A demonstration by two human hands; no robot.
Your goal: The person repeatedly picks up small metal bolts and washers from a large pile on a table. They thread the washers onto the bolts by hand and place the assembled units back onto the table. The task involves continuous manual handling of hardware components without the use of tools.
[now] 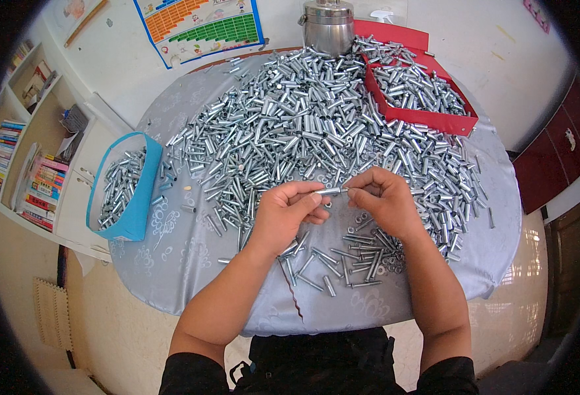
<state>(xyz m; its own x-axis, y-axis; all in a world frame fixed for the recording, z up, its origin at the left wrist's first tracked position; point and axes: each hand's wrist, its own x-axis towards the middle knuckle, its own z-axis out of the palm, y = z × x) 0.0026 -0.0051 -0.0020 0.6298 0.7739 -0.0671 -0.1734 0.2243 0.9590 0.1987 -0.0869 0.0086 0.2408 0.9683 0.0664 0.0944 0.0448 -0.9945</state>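
Seen from above, at the far left a white shelf unit [13,131] holds rows of colourful books. Just right of it, a blue open-topped box [135,197] sits at the left edge of a round table draped in a shiny grey-blue patterned cloth [171,263]; the box holds short silver metal tubes. A large heap of the same shiny silver metal tubes [303,125] covers most of the cloth. Below the heap, near the table's front edge, the person's left hand [283,214] pinches one end of a small silver metal sleeve [329,191] between thumb and fingertips, the other fingers curled. The sleeve lies level, above the cloth, between both hands. The right hand [385,201] grips its other end with thumb and forefinger. Under the hands lies a loose scatter of thin silver pins and small washers [349,257]. Further back stands a round steel pot [328,26], and to the right a red cardboard tray [461,124] holds more tubes.
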